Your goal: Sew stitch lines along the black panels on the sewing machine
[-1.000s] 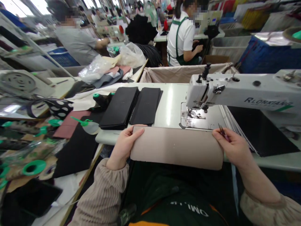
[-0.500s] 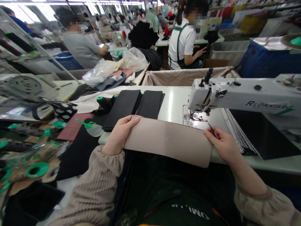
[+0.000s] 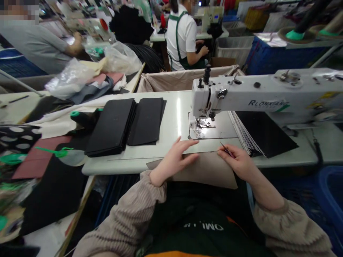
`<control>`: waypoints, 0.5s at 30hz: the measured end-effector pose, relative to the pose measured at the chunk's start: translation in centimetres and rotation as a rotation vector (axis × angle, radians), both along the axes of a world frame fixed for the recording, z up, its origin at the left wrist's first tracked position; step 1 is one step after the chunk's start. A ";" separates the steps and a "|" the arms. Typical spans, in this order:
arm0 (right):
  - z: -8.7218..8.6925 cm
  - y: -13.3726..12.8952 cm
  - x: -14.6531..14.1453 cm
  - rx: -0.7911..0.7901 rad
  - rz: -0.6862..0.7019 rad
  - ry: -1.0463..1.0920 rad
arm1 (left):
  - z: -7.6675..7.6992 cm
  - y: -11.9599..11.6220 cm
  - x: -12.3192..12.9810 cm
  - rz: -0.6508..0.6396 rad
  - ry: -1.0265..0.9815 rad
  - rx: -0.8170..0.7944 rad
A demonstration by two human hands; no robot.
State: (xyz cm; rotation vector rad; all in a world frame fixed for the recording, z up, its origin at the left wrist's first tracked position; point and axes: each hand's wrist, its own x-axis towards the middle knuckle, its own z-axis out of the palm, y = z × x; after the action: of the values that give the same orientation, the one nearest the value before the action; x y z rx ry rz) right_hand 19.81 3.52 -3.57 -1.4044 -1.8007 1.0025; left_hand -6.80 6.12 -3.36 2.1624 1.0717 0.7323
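Note:
A beige leather-like panel [image 3: 206, 169] lies at the table's front edge, its lower part hanging toward my lap. My left hand [image 3: 177, 157] is over its left part, thumb and fingers spread apart. Pinched at the panel's upper right corner is my right hand [image 3: 237, 160], which also holds a slim pointed metal tool [image 3: 226, 149] with a dark reddish handle; its exact kind is unclear. Just beyond the hands stands a white sewing machine [image 3: 246, 94], its needle area lit above the metal plate [image 3: 222, 132].
Two stacks of black panels, a larger one [image 3: 111, 125] and a smaller one [image 3: 147, 121], lie left on the white table [image 3: 174, 107]. More black panels [image 3: 265, 134] sit under the machine arm. A blue basket [image 3: 331, 189] is at right. Co-workers sit beyond the cloth-lined bin [image 3: 171, 82].
The panel has come down from upright between both hands to the table edge. My left hand has let go of its left corner and moved right. The view has turned right and down.

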 end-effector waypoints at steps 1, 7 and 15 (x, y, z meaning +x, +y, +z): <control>0.2 -0.3 0.1 0.015 0.012 -0.012 | 0.2 -0.2 1.6 -0.054 -0.031 -0.062; 2.6 -3.2 0.8 0.312 -0.396 -0.129 | 0.7 -1.8 6.5 0.029 -0.121 -0.113; 2.5 -5.1 0.2 -0.004 -0.319 0.127 | 0.8 -4.3 8.8 0.104 -0.072 0.150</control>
State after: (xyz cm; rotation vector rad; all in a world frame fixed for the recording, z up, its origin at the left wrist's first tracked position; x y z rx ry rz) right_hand 19.98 -1.57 -1.04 -1.5340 -1.4281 0.9038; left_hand 1.98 1.84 -2.60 2.1991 1.1304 0.9583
